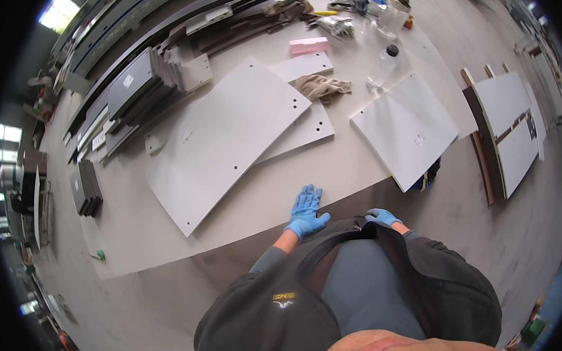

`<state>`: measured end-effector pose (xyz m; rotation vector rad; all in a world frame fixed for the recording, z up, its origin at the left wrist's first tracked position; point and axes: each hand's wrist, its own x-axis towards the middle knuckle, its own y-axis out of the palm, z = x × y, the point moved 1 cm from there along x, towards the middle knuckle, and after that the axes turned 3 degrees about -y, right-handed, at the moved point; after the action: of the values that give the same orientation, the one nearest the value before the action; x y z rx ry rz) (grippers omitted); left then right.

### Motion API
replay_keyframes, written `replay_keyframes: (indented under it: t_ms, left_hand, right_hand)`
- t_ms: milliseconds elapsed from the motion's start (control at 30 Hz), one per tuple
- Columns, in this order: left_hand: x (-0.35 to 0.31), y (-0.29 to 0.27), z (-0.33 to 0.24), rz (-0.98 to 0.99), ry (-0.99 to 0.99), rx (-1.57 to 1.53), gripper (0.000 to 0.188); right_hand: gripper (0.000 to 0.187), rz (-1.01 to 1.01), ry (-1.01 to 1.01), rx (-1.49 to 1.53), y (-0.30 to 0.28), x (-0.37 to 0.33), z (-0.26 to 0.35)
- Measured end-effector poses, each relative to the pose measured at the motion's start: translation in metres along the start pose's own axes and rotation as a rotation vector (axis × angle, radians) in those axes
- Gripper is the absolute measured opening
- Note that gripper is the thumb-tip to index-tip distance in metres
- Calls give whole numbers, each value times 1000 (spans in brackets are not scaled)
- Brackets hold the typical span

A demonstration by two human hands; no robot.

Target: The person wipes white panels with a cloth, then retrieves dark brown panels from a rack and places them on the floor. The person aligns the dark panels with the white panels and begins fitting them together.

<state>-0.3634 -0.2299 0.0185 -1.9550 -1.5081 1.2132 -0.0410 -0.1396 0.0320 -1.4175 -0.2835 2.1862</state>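
Note:
My left hand (306, 212), in a blue glove, lies flat on the front edge of the pale work table (266, 196), fingers stretched out and holding nothing. My right hand (382, 217), also blue-gloved, is beside the front of my dark open jacket (251, 319), whose cloth partly hides its fingers. A large white panel (227, 130) with small holes lies beyond the left hand, overlapping a second white panel (301, 135). To the right, another white panel (407, 129) reaches past the table's front edge.
Stacked grey panels (137, 84) stand at the back left, a smaller stack (87, 187) nearer. Toward the back lie a brown rag (322, 87), a pink block (308, 46) and a clear bottle (382, 66) with a black cap. White boards (505, 113) stand off the table's right side.

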Motion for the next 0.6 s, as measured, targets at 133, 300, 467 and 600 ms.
replay_keyframes:
  t_ms: [133, 300, 467, 600]
  left_hand:
    - [2, -3, -11, 9, -39, 58, 102]
    - [23, 1, -94, -174, -154, 151, 87]
    - [62, 77, -291, -457, 268, 233, 81]
    - [86, 165, -428, -222, 418, 188, 82]
  right_hand:
    - [52, -57, -54, 65, 11, -4, -75]
    - [49, -127, 10, 192, 13, -29, -185]
    - [43, -299, 85, 358, 4, -90, -329]
    - [42, -390, 338, 581, 3, -165, -457]
